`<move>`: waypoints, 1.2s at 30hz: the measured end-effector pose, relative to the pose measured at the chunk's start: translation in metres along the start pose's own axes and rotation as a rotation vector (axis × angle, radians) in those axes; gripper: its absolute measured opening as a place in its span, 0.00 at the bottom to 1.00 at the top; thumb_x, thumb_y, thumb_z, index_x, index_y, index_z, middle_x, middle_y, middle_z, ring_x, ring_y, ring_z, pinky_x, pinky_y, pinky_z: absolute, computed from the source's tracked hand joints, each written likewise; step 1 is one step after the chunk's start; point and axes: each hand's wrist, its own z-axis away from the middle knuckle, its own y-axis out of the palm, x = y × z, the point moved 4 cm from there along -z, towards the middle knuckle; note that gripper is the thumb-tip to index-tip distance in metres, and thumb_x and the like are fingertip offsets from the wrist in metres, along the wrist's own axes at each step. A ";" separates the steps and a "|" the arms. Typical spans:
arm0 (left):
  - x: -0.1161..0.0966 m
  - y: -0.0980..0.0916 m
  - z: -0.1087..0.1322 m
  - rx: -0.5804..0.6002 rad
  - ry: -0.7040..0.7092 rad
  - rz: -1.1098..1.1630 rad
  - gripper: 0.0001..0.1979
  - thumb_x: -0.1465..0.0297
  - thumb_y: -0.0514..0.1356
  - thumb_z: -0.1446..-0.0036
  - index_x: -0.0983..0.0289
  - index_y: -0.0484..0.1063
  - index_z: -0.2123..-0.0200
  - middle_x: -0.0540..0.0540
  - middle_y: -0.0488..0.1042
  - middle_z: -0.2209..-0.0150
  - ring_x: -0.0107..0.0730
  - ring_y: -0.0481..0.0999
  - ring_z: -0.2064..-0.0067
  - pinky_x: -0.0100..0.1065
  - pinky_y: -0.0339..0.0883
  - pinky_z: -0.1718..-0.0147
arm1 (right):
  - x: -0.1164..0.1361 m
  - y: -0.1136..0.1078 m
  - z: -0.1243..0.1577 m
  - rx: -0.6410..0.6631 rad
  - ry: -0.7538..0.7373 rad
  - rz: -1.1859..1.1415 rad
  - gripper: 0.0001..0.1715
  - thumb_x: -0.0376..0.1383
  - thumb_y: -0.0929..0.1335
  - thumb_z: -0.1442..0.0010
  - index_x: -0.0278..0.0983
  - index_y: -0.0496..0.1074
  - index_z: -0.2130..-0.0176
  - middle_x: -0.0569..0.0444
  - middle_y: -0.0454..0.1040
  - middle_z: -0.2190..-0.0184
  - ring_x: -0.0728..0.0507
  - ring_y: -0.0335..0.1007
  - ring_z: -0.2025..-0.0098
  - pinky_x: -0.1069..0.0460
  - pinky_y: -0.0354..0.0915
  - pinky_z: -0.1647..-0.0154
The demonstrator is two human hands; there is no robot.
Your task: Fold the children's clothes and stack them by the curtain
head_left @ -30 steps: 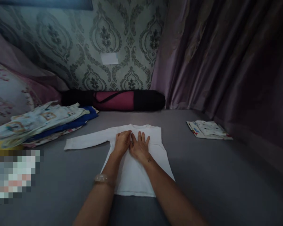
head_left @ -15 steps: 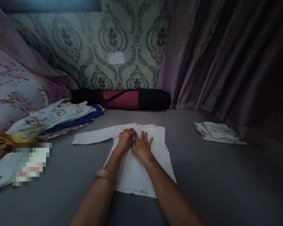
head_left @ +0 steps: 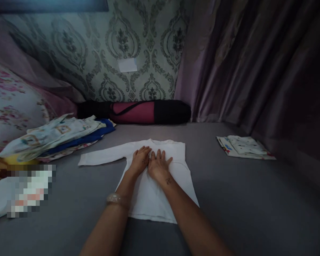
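Observation:
A small white long-sleeved shirt (head_left: 152, 199) lies flat, its collar away from me. Its left sleeve stretches out to the side, while the right sleeve is folded in across the upper body. My left hand (head_left: 140, 160) rests flat on the chest of the shirt, fingers extended. Beside it, nearly touching, my right hand (head_left: 159, 166) presses on the cloth with its fingers spread. Neither hand grips the fabric. A pale bangle (head_left: 117, 200) circles my left wrist.
On the grey sheet (head_left: 229, 206), a pile of clothes (head_left: 61, 133) lies at left and folded clothes (head_left: 246, 147) at right. A black and maroon long bag (head_left: 136, 112) runs along the wall. Curtains (head_left: 208, 71) hang at right; a floral cushion (head_left: 10, 103) leans at left.
The view has shifted slightly to the right. My left hand's fingers are a little straighter on the cloth; my right hand stays nearly in place. The shirt looks the same.

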 end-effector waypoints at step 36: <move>0.005 0.014 -0.009 -0.212 0.241 0.139 0.16 0.71 0.48 0.41 0.63 0.73 0.56 0.61 0.75 0.51 0.41 0.71 0.46 0.46 0.57 0.39 | -0.101 -0.041 0.047 -0.167 -0.010 0.280 0.23 0.28 0.53 0.34 0.33 0.72 0.52 0.44 0.68 0.48 0.40 0.60 0.47 0.49 0.55 0.45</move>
